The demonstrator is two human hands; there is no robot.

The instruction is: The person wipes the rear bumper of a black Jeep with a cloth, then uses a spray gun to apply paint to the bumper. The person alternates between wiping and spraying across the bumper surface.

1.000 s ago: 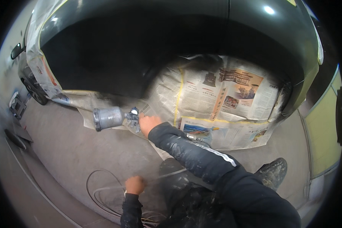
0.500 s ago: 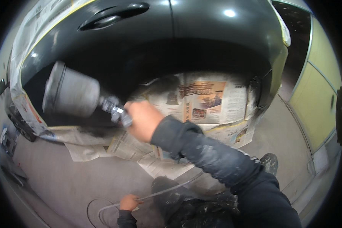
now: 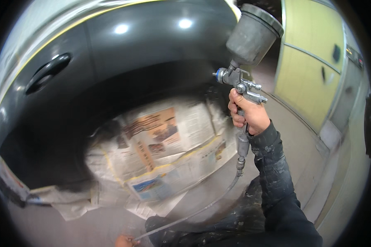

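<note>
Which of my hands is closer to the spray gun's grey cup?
Your right. Your right hand grips the spray gun just below its grey cup; your left hand is far below the cup, at the picture's lower edge, on the hose.

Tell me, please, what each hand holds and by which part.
Right hand: the spray gun, by its handle. Left hand: the hose, well down from the gun.

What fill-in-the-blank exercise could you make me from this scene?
The spray gun is in the right hand, its cup standing ____ that hand.
The hose runs from the spray gun to the left hand at the picture's ____ edge.
The masking tape along the car body's top is ____.

Missing words: above; lower; yellow.
</note>
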